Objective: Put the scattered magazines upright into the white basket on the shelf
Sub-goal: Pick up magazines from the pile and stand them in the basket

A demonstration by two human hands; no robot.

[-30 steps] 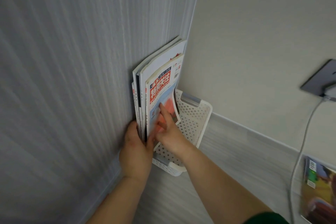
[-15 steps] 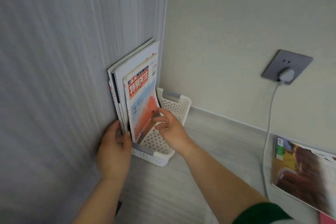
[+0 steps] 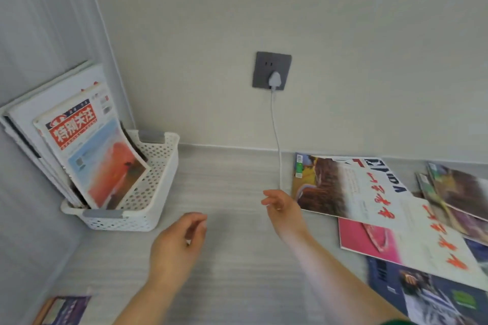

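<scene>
While tilted leftward, the magazines [image 3: 79,145] fill the white basket [image 3: 155,179].

The white basket [image 3: 158,179], perforated with grey handle grips, sits in the far left corner of the shelf [image 3: 237,179]. Several standing magazines [image 3: 34,118] inside it lean left against the side wall [image 3: 31,34]. The front magazine [image 3: 92,155] has a red masthead and an orange picture. At right, loose magazines [image 3: 459,190] lie flat and overlapping, among them a white one with red script [image 3: 369,192], a pink one [image 3: 364,240] and a dark blue one [image 3: 422,295]. 1 purple magazine [image 3: 63,310] lies at the near left edge.
</scene>
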